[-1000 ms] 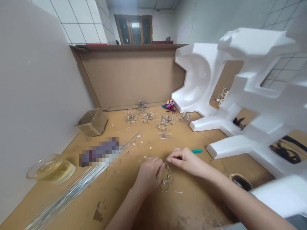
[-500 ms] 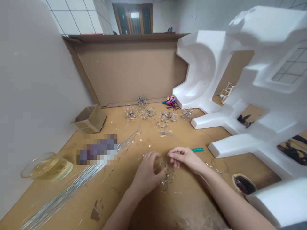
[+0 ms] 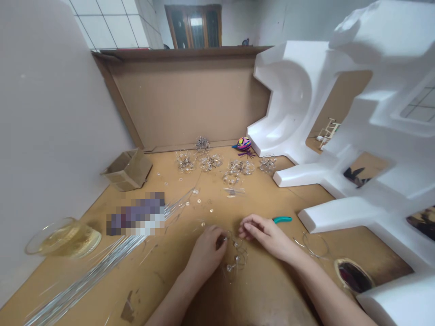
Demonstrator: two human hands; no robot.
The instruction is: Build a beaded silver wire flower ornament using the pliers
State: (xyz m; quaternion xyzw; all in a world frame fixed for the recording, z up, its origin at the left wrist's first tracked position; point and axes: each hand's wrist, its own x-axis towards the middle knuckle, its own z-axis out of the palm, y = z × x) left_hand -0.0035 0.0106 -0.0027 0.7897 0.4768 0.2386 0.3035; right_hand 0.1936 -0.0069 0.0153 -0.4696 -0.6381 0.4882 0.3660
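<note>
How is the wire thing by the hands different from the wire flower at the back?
The wire loops by the hands are open and straggly, while the wire flower at the back is a tight, round bunch. The loops touch the left hand, but the flower lies far from the hands. Both are thin, shiny wire on the tan board.
</note>
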